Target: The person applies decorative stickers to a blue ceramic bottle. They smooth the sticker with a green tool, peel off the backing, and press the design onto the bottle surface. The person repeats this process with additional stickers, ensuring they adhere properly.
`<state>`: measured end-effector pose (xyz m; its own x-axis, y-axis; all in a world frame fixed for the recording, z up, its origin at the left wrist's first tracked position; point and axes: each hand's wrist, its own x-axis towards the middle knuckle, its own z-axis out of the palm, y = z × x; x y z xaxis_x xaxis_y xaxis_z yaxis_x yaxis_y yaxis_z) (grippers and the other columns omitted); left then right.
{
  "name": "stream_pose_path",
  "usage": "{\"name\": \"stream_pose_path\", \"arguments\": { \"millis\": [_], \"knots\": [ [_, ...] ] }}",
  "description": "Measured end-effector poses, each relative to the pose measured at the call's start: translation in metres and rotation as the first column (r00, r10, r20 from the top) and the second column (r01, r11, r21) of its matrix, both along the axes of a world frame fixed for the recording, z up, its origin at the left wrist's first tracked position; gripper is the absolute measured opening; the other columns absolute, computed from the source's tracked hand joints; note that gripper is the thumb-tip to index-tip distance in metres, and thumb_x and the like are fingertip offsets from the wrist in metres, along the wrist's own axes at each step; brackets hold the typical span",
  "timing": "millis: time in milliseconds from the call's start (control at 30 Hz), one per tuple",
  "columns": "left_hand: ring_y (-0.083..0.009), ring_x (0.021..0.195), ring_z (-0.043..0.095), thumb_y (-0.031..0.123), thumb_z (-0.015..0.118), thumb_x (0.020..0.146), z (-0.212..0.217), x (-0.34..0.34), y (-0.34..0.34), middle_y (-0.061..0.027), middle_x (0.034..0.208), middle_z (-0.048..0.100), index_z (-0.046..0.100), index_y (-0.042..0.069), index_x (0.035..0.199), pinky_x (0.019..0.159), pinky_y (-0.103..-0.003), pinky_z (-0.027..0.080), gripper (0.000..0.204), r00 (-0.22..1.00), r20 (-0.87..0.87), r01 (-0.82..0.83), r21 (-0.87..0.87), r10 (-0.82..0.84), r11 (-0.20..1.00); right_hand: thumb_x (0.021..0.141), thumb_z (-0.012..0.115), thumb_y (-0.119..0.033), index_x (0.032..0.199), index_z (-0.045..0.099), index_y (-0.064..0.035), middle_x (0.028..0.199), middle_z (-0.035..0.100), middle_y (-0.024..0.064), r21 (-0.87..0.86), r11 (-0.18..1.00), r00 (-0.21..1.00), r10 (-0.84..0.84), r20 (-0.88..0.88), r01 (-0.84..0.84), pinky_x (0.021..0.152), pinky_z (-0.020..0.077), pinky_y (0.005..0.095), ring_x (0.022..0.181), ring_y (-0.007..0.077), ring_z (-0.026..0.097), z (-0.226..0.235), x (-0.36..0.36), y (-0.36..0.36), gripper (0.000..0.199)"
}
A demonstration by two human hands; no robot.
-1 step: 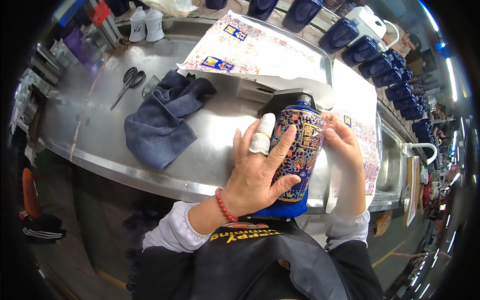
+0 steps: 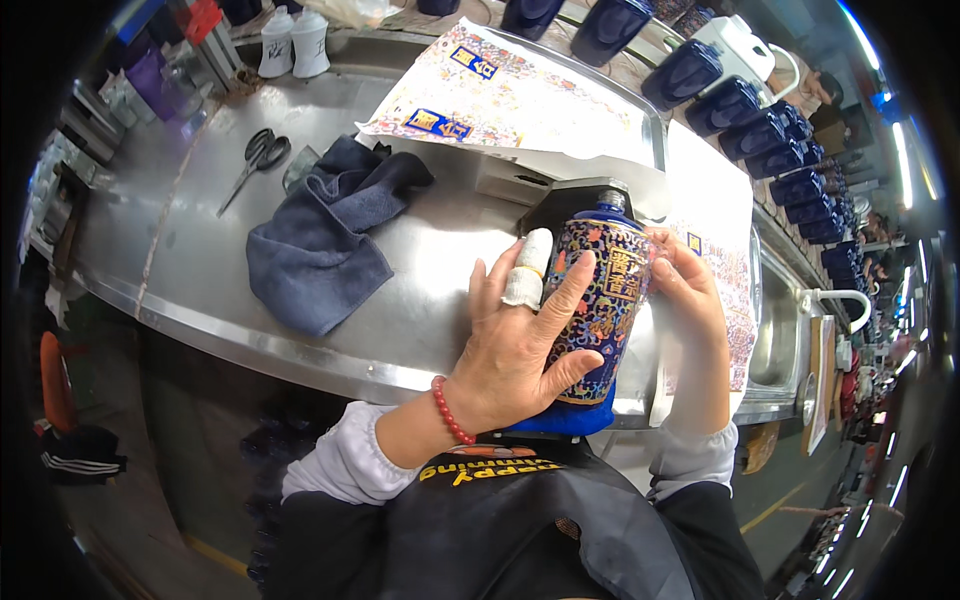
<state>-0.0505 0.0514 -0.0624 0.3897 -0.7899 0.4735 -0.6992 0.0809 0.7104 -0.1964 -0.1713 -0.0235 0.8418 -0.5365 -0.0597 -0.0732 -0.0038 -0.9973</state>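
Observation:
A dark blue bottle (image 2: 598,312) with a bare threaded neck leans back on a black rest (image 2: 566,200), its lower end over a blue pad (image 2: 560,418). Around its body lies a colourful floral decal with gold characters. My left hand (image 2: 515,345) lies along the bottle's left side, fingers spread, index finger and thumb stretched over the decal. One of its fingers wears a white wrapping. At the upper right side of the bottle, my right hand (image 2: 690,280) pinches the decal's edge between thumb and fingers; the fingertips are partly hidden by the bottle.
Left on the metal worktop (image 2: 190,290) lie a dark blue cloth (image 2: 318,240) and black scissors (image 2: 257,165). Printed decal sheets (image 2: 530,95) spread behind the bottle. Two white bottles (image 2: 294,45) stand far left. Rows of blue bottles (image 2: 725,105) and a sink (image 2: 775,330) are right.

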Motion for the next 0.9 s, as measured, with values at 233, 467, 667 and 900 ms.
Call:
{"name": "stream_pose_path", "arguments": {
  "millis": [233,467,667,900],
  "knots": [
    [-0.0476,0.135,0.037,0.06,0.057,0.095,-0.002,0.003,0.0,-0.024,0.146,0.046,0.034,0.013,0.159,0.113,-0.07,0.015,0.082,0.988,-0.131,0.084,0.005,-0.082,0.996,0.098,0.066,-0.018,0.1,0.069,0.0,0.13,0.054,0.0082,0.057,0.995,0.994,-0.077,-0.074,0.081,0.083,0.0456,0.0229,0.107,0.0115,0.055,0.005,-0.003,0.006,0.018],
    [-0.0518,0.138,0.032,0.063,0.054,0.095,-0.004,0.006,0.0,-0.0273,0.153,0.036,0.027,0.015,0.161,0.111,-0.073,0.014,0.086,0.979,-0.168,0.119,0.019,-0.114,0.993,0.099,0.065,-0.019,0.106,0.07,0.0006,0.13,0.054,0.0066,0.029,0.995,0.992,-0.093,-0.09,0.096,0.082,0.044,0.0216,0.1,0.0083,0.055,0.009,-0.009,0.006,0.021],
    [-0.0538,0.136,0.033,0.067,0.052,0.094,-0.004,0.005,0.002,-0.03,0.151,0.037,0.021,0.017,0.163,0.111,-0.074,0.015,0.091,0.977,-0.177,0.126,0.038,-0.117,0.991,0.1,0.063,-0.018,0.108,0.07,0.0004,0.133,0.052,0.0056,0.042,0.994,0.991,-0.096,-0.095,0.1,0.081,0.0434,0.0209,0.095,0.0055,0.052,0.014,-0.006,0.007,0.021],
    [-0.054,0.128,0.041,0.067,0.05,0.094,-0.008,0.008,0.002,-0.0338,0.144,0.042,0.019,0.018,0.164,0.109,-0.072,0.021,0.091,0.976,-0.197,0.095,-0.003,-0.094,0.995,0.1,0.064,-0.018,0.104,0.069,-0.0002,0.129,0.051,0.0049,-0.029,0.995,0.988,-0.097,-0.124,0.094,0.081,0.0421,0.02,0.095,0.0051,0.051,0.019,0.003,0.011,0.019]
  ]
}}
